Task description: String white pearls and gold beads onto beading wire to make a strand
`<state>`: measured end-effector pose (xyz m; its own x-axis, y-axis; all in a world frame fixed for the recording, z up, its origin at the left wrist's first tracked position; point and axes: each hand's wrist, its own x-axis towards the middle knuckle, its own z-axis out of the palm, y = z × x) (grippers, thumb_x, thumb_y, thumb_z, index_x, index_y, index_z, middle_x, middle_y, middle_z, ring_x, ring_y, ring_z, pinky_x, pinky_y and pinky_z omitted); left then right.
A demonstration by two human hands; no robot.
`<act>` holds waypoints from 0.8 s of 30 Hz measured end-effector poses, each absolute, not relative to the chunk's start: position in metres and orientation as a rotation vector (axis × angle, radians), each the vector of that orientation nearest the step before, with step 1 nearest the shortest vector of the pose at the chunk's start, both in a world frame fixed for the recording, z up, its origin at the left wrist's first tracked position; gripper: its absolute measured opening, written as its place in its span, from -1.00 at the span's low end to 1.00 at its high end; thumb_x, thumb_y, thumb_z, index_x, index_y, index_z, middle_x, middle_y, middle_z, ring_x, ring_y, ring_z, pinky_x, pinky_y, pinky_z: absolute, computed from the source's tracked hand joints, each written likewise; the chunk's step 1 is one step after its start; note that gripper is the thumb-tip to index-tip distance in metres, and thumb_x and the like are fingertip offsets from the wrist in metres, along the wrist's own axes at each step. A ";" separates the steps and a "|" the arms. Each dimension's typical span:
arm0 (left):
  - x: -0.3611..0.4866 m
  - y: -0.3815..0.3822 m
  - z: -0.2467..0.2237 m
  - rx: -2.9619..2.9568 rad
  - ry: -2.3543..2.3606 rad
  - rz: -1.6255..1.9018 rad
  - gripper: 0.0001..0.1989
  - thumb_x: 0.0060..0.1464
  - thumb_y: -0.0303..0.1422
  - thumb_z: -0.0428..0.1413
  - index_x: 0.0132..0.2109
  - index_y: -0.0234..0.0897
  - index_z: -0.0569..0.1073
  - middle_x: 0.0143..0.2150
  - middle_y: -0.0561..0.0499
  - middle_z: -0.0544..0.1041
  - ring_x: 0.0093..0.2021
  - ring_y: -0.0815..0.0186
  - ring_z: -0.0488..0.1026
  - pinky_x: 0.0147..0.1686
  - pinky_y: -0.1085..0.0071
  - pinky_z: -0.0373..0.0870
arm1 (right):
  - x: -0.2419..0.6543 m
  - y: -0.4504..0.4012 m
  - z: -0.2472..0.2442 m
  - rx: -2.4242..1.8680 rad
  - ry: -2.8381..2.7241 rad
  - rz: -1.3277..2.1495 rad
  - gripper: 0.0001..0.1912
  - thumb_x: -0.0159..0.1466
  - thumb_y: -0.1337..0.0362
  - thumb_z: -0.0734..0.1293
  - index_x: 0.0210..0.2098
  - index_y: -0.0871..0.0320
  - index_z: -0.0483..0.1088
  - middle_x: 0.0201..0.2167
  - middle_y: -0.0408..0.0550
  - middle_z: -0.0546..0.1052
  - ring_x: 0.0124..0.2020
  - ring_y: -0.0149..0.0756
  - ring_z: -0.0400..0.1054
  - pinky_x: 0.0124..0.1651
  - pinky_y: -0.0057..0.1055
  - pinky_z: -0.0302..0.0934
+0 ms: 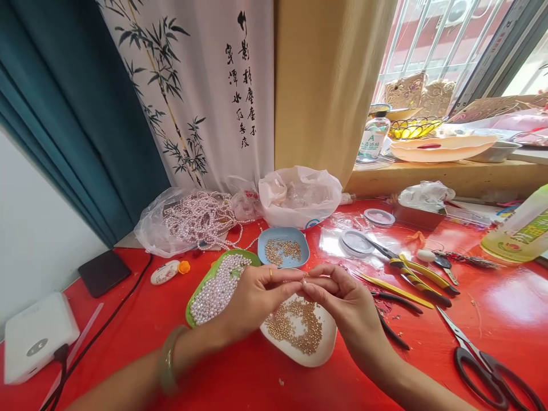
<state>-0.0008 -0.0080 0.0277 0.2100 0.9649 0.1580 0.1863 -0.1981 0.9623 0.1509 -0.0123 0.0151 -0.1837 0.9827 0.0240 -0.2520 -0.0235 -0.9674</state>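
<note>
My left hand (pixel 257 291) and my right hand (pixel 342 291) meet fingertip to fingertip over a white dish (pixel 327 354) of small gold beads (pixel 299 337). Both are closed in a pinch, and a tiny pale pearl bead (pixel 304 281) shows between the fingertips; any thread there is too fine to make out. Partly behind my left hand lies a green dish (pixel 188 311) of white pearl beads (pixel 216 294). Just beyond my fingers stands a blue dish (pixel 262 245) with more gold beads (pixel 282 251).
Right of my hands lie long-nose pliers (pixel 411 271), yellow tweezers (pixel 396 289), black-handled pliers (pixel 396 299) and scissors (pixel 479 359). A bag of pearl strands (pixel 192 220) and a white plastic bag (pixel 299 197) sit at the back. A cabled white box (pixel 38 337) stands left.
</note>
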 end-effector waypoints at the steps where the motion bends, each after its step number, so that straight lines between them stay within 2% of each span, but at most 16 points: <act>1: -0.001 -0.008 0.028 1.596 1.104 1.093 -0.85 -0.11 -0.37 0.14 -0.32 -0.15 0.55 -0.42 0.00 0.55 -0.47 0.37 0.33 -0.43 0.46 0.23 | 0.151 -0.012 0.016 -0.920 -1.136 1.476 -0.78 -0.02 0.24 0.41 -0.43 0.15 0.31 -0.56 -0.17 0.51 -0.47 -0.41 0.39 -0.33 -0.46 0.27; 5: -0.002 -0.009 0.030 1.536 1.021 1.121 -0.85 -0.15 -0.42 0.16 -0.35 -0.14 0.56 -0.46 0.03 0.54 -0.44 0.37 0.35 -0.38 0.46 0.26 | 0.151 -0.014 0.016 -0.860 -1.076 1.599 -0.77 -0.02 0.25 0.41 -0.43 0.18 0.30 -0.60 -0.20 0.46 -0.54 -0.49 0.33 -0.41 -0.53 0.22; 9: -0.003 -0.010 0.029 1.375 0.926 1.054 -0.89 -0.18 -0.42 0.19 -0.40 -0.19 0.57 -0.53 0.04 0.52 -0.50 0.39 0.36 -0.44 0.49 0.28 | 0.150 -0.016 0.014 -0.746 -1.003 1.748 -0.76 -0.03 0.28 0.42 -0.42 0.20 0.30 -0.61 -0.24 0.39 -0.60 -0.57 0.26 -0.50 -0.61 0.14; 14: 0.001 -0.011 0.025 1.157 0.883 1.037 -0.93 -0.25 -0.42 0.24 -0.47 -0.26 0.56 -0.53 0.02 0.53 -0.47 0.36 0.40 -0.42 0.50 0.31 | 0.148 -0.017 0.015 -0.697 -1.110 1.784 -0.78 -0.01 0.24 0.39 -0.51 0.21 0.28 -0.70 -0.27 0.33 -0.67 -0.59 0.18 -0.56 -0.61 0.07; 17: 0.004 -0.010 0.023 0.905 0.905 1.074 -0.88 -0.32 -0.38 0.27 -0.49 -0.28 0.54 -0.61 0.06 0.48 -0.57 0.43 0.36 -0.50 0.53 0.30 | 0.151 -0.010 0.021 -0.857 -1.250 1.622 -0.78 0.04 0.19 0.34 -0.54 0.20 0.26 -0.68 -0.23 0.35 -0.65 -0.54 0.22 -0.53 -0.57 0.11; 20: 0.003 -0.005 0.021 0.736 0.932 1.107 -0.85 -0.33 -0.37 0.28 -0.52 -0.32 0.51 -0.77 0.16 0.29 -0.70 0.54 0.19 -0.63 0.62 0.18 | 0.172 0.000 0.028 -1.029 -1.498 1.369 -0.77 0.14 0.14 0.22 -0.51 0.18 0.26 -0.62 -0.17 0.39 -0.57 -0.44 0.30 -0.46 -0.48 0.17; 22: 0.001 -0.002 0.021 0.723 0.912 1.124 -0.85 -0.28 -0.36 0.26 -0.54 -0.35 0.47 -0.80 0.19 0.19 -0.70 0.55 0.15 -0.64 0.64 0.15 | 0.196 0.005 0.027 -1.211 -1.720 1.008 -0.81 0.16 0.17 0.20 -0.48 0.16 0.28 -0.55 -0.11 0.43 -0.47 -0.36 0.33 -0.39 -0.41 0.19; 24: -0.001 0.001 0.020 0.720 0.877 1.135 -0.85 -0.24 -0.35 0.24 -0.52 -0.35 0.46 -0.76 0.19 0.20 -0.66 0.54 0.19 -0.60 0.64 0.17 | 0.225 0.004 0.019 -1.466 -1.930 0.569 -0.81 0.17 0.15 0.19 -0.42 0.13 0.31 -0.43 -0.05 0.46 -0.38 -0.25 0.34 -0.31 -0.31 0.19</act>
<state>-0.0007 0.0008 0.0199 0.1739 0.9604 -0.2177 -0.4532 0.2743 0.8482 0.2246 0.0044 0.0190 -0.1725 0.9581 0.2287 0.6807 0.2838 -0.6753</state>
